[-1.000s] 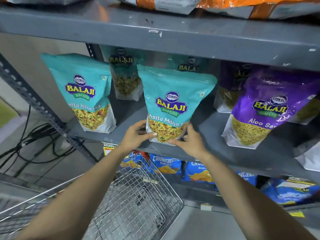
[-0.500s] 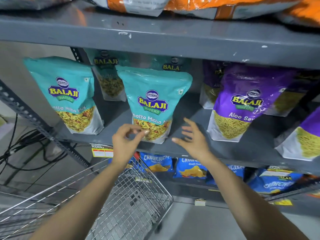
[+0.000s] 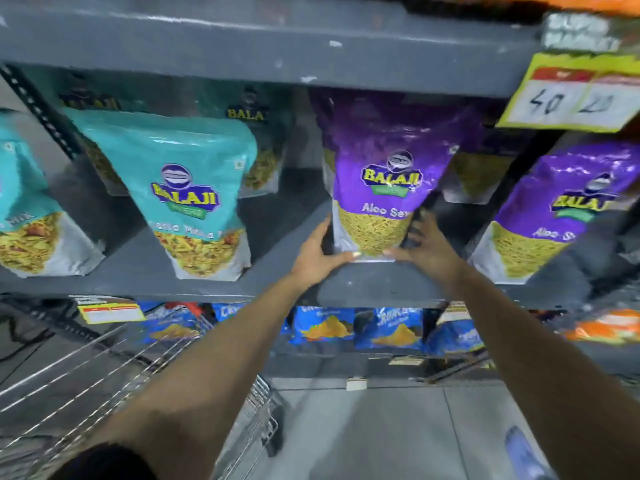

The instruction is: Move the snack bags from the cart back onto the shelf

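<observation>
A purple Aloo Sev bag point(image 3: 384, 174) stands upright on the grey shelf point(image 3: 138, 268). My left hand point(image 3: 320, 252) presses its lower left edge and my right hand point(image 3: 424, 245) its lower right edge, thumbs meeting under the bag's bottom. To the left a teal Khatta Mitha bag point(image 3: 187, 192) stands free, with another teal bag point(image 3: 24, 216) at the far left. A second purple bag point(image 3: 554, 213) leans at the right. More bags stand behind them in shadow. The wire cart point(image 3: 104, 382) is at the lower left; the part I see holds no bags.
The shelf board above point(image 3: 277, 46) hangs low over the bags, with a yellow price tag point(image 3: 571, 95) at its right. Blue Crunchex bags point(image 3: 325, 327) fill the shelf below. A slotted upright point(image 3: 41, 112) stands at the left. Grey floor point(image 3: 381, 431) lies below.
Both hands let go of the teal bag, moved right, and now clasp the base of the purple Aloo Sev bag. The view has shifted right too.
</observation>
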`<action>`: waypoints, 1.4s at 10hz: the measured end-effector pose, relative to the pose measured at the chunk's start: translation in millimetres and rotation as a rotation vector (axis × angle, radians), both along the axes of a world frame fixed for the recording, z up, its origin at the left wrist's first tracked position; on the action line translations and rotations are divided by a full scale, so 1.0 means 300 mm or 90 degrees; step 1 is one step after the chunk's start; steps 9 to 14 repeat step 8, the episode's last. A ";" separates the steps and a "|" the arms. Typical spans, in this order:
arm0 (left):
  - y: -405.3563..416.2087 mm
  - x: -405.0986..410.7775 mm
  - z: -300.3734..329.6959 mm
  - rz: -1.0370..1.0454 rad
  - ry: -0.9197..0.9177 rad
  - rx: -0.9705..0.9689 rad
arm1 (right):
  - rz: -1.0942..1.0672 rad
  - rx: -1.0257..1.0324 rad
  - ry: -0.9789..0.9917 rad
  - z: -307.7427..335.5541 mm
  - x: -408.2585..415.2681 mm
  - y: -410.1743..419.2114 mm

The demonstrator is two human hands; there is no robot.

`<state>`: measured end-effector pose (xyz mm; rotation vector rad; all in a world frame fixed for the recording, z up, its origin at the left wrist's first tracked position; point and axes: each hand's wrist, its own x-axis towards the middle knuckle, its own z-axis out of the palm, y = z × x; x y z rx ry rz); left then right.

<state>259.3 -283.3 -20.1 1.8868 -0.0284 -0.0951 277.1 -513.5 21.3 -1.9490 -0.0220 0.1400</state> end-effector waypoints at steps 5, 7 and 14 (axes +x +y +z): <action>-0.018 -0.121 0.032 0.056 0.020 -0.090 | 0.050 0.017 0.014 -0.037 -0.121 0.013; 0.002 -0.130 0.068 0.019 0.047 -0.039 | 0.063 0.031 0.036 0.026 -0.156 0.032; 0.022 -0.199 0.088 0.154 -0.002 -0.036 | 0.021 0.084 0.068 0.093 -0.252 0.021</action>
